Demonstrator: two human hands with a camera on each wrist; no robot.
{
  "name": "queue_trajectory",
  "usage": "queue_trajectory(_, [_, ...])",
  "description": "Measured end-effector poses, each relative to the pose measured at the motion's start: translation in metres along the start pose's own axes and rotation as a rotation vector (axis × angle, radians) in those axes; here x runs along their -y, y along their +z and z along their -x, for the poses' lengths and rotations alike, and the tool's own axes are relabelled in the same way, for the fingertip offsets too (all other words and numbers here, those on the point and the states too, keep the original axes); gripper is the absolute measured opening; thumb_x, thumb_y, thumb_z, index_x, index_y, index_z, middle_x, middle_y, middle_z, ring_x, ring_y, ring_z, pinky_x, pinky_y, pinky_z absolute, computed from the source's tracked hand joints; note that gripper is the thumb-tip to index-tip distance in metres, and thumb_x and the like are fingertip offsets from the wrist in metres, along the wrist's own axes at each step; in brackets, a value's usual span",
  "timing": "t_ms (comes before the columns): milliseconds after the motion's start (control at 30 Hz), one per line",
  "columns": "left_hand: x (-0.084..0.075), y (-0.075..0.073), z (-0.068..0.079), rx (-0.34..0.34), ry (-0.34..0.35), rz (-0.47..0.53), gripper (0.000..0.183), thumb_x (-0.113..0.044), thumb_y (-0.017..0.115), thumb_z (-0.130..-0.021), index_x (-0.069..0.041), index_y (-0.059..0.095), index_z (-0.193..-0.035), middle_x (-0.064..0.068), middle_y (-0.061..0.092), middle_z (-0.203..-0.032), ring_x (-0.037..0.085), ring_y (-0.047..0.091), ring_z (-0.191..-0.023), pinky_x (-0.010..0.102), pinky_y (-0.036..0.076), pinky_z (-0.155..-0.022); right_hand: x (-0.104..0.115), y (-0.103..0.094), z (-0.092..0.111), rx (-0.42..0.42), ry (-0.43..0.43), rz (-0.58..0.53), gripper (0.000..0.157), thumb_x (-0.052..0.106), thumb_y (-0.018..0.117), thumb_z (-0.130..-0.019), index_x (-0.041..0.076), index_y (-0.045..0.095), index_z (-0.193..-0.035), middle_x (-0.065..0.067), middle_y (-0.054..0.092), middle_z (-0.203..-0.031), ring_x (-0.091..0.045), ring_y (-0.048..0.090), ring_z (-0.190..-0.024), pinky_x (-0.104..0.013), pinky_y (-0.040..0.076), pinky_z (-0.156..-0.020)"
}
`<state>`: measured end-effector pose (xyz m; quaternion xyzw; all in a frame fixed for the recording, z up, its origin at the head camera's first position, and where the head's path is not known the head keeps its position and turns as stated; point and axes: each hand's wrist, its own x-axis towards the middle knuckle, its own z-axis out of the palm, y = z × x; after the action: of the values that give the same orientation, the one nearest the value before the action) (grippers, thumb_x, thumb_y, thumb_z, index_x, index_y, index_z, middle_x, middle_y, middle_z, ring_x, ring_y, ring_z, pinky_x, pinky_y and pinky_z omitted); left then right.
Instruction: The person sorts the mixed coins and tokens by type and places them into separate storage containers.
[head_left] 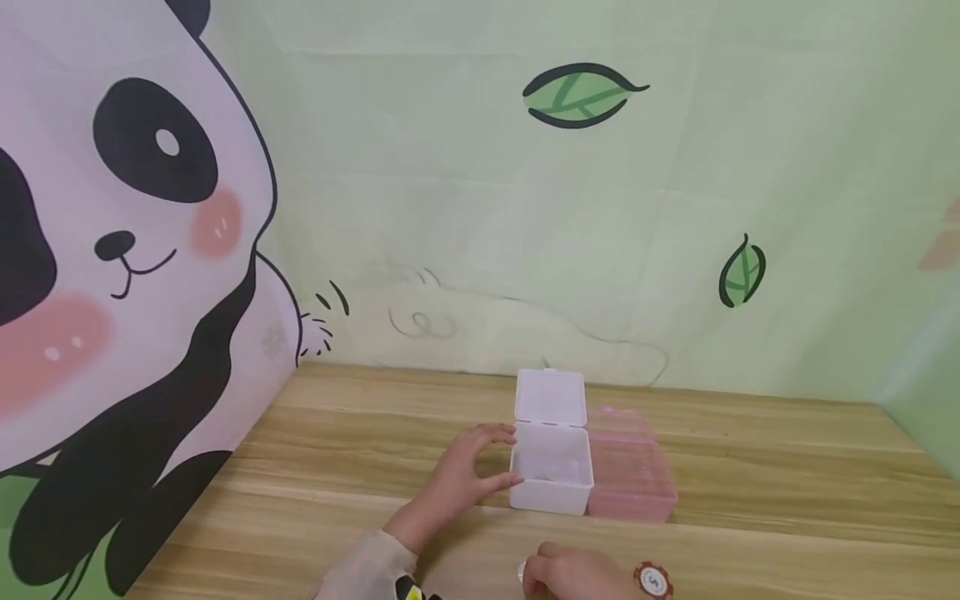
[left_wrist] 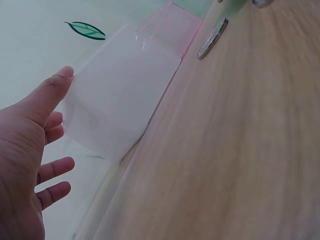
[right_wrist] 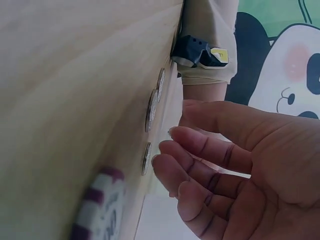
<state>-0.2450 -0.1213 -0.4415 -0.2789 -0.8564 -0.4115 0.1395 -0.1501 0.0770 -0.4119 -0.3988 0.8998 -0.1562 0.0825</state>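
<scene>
An open white box (head_left: 551,497) stands on the wooden table, its lid tipped back. My left hand (head_left: 468,467) is at the box's left side, thumb and fingers spread with the tips touching its edge. A small faint thing shows inside the box, too unclear to name. Low in the head view is my right hand (head_left: 573,573), fingers loosely bent, with nothing visible between them. Beside its fingertips a silver coin (head_left: 521,572) is partly hidden. The right wrist view shows several coins (right_wrist: 151,111) lying on the table near those fingers.
Against the white box's right side stands a translucent pink box (head_left: 630,487), lid also back. A red-and-white poker chip (head_left: 652,579) lies right of my right hand. Behind the table (head_left: 787,467) rises a pale green backdrop (head_left: 420,167) with a panda and leaves.
</scene>
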Motion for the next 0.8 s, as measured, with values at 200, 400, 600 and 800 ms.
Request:
queue_trajectory(200, [0.001, 0.000, -0.001, -0.001, 0.002, 0.003, 0.043, -0.026, 0.080, -0.077, -0.010, 0.064, -0.113, 0.003, 0.063, -0.129, 0.024, 0.055, -0.124, 0.045, 0.043, -0.106, -0.002, 0.004, 0.000, -0.029, -0.055, 0.060, 0.009, 0.024, 0.071, -0.078, 0.019, 0.065, -0.081, 0.013, 0.051, -0.073, 0.007, 0.042, -0.065, -0.010, 0.039, -0.059])
queue_trajectory(400, [0.001, 0.001, -0.001, 0.000, 0.002, 0.010, 0.042, -0.026, 0.080, -0.077, -0.011, 0.064, -0.113, 0.003, 0.063, -0.129, 0.024, 0.055, -0.124, 0.044, 0.043, -0.106, -0.001, 0.009, -0.002, 0.002, -0.016, 0.025, 0.008, 0.024, 0.070, -0.079, 0.019, 0.066, -0.081, 0.014, 0.048, -0.071, 0.006, 0.040, -0.063, -0.011, 0.037, -0.057])
queue_trajectory(600, [0.001, 0.001, -0.001, -0.002, 0.005, 0.010, 0.042, -0.027, 0.080, -0.076, -0.012, 0.064, -0.113, 0.003, 0.063, -0.129, 0.024, 0.056, -0.124, 0.044, 0.043, -0.106, -0.001, 0.013, -0.002, -0.010, -0.014, 0.031, 0.008, 0.026, 0.069, -0.080, 0.019, 0.064, -0.079, 0.013, 0.047, -0.070, 0.006, 0.039, -0.061, -0.010, 0.036, -0.054])
queue_trajectory(800, [0.002, 0.000, -0.001, -0.002, 0.015, 0.002, 0.042, -0.027, 0.080, -0.077, -0.012, 0.064, -0.113, 0.003, 0.063, -0.129, 0.024, 0.056, -0.124, 0.044, 0.043, -0.106, -0.002, 0.016, -0.003, -0.037, -0.038, 0.050, 0.009, 0.025, 0.068, -0.079, 0.018, 0.064, -0.078, 0.013, 0.046, -0.070, 0.007, 0.038, -0.062, -0.009, 0.034, -0.054])
